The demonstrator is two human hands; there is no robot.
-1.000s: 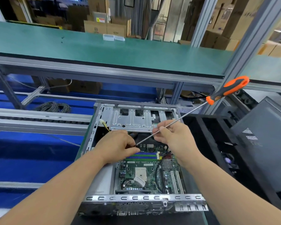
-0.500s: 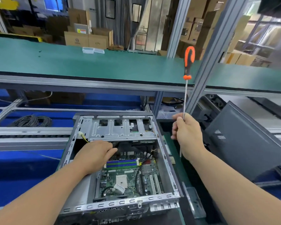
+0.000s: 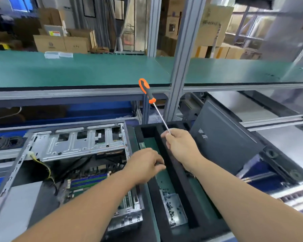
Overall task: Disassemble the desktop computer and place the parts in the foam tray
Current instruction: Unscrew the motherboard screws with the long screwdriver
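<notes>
The right hand (image 3: 181, 147) gripped the screwdriver (image 3: 153, 105) by its metal shaft; the left hand (image 3: 144, 165) pinched something unidentifiable over the black foam tray (image 3: 175, 170), which held small dark screws (image 3: 170, 205).

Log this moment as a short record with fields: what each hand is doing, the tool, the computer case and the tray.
left hand: fingers pinched over the tray's long slot; whatever it holds is too small to tell
right hand: grips the screwdriver by its shaft
screwdriver: orange handle pointing up
computer case: open, motherboard and memory sticks still inside
foam tray: right of the case, loose screws in the slot
side panel: leaning beyond the tray
</notes>
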